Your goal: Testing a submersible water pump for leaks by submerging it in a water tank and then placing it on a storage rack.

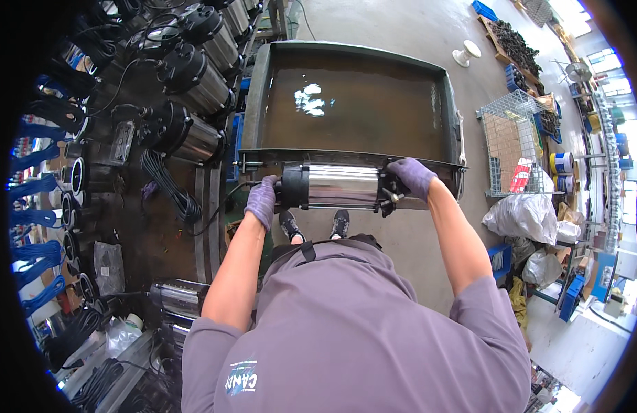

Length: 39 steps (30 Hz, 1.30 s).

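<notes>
Pump point(342, 187): on its side along the near edge of the tank point(257, 96); can't tell if they touch. Left hand point(261, 201) fingers curled round one black end, right hand point(415, 177) fingers closed over the other; undersides of both grips hidden. Tank bottom lost under murky water point(373, 103). Shirt point(373, 323) blocks most of the legs. Blue cables point(40, 255), far left, fade into the dark lens rim.

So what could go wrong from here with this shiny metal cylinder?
The silver metal cylinder with black ends could slip from the purple-gloved left hand or right hand, perhaps toward the dark shoes below. The black cable curving away beside the left hand might snag. The cylinder might also hit the grey rectangular tank.
</notes>
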### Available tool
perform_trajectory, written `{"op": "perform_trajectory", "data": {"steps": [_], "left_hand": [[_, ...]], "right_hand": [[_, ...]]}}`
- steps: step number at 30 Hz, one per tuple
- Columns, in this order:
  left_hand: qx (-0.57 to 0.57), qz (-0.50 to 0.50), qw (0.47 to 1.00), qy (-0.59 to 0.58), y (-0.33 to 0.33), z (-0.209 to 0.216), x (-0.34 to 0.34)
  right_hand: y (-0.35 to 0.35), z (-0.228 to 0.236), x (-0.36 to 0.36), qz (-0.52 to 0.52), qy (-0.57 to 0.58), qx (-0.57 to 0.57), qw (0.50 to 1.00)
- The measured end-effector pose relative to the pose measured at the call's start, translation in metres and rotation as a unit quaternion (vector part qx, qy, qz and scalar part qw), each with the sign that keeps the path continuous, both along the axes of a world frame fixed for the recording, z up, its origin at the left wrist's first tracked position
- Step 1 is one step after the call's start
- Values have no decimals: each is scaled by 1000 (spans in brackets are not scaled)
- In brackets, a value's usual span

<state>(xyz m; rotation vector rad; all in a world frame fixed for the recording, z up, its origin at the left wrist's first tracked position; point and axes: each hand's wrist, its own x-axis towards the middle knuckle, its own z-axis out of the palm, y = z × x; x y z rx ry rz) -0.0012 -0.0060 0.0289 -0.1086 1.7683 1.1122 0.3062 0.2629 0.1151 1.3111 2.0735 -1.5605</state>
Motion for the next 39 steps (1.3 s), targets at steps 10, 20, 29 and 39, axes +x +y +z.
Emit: {"op": "perform_trajectory", "data": {"steps": [10, 20, 29, 39], "left_hand": [[147, -37, 988, 36, -22, -28, 16], [97, -118, 987, -57, -46, -25, 25], [104, -101, 985, -95, -35, -3, 16], [100, -198, 879, 423, -56, 33, -57]], "right_hand": [[-80, -37, 33, -149, 134, 225, 953], [-97, -45, 38, -137, 97, 296, 940], [-75, -35, 0, -129, -73, 447, 882], [-72, -58, -25, -256, 57, 377, 888]]}}
